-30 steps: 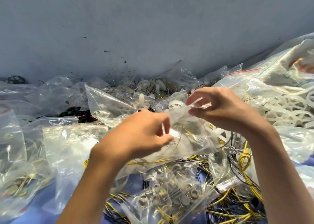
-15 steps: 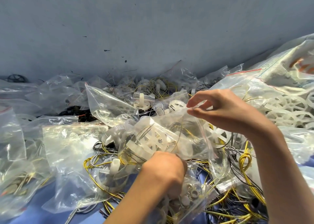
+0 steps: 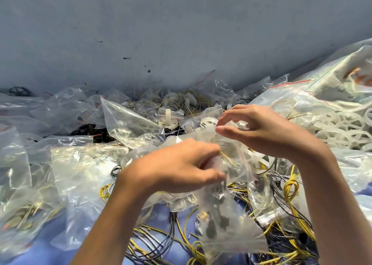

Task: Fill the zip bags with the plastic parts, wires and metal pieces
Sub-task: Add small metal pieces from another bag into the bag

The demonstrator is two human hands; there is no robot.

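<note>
The right hand (image 3: 265,134) pinches the zip bag (image 3: 227,220) top; the left hand (image 3: 173,168) grips its side. They should pull it wide.

A big, flat grey-blue wall (image 3: 181,33) fills the top and stands behind everything. It has a few small dark specks (image 3: 126,58) on it. At the bottom, a smooth blue surface (image 3: 40,252) shows underneath. On the far right lies a white woven sack (image 3: 332,81) with orange marks (image 3: 354,73) printed on it, close to the wall.
</note>
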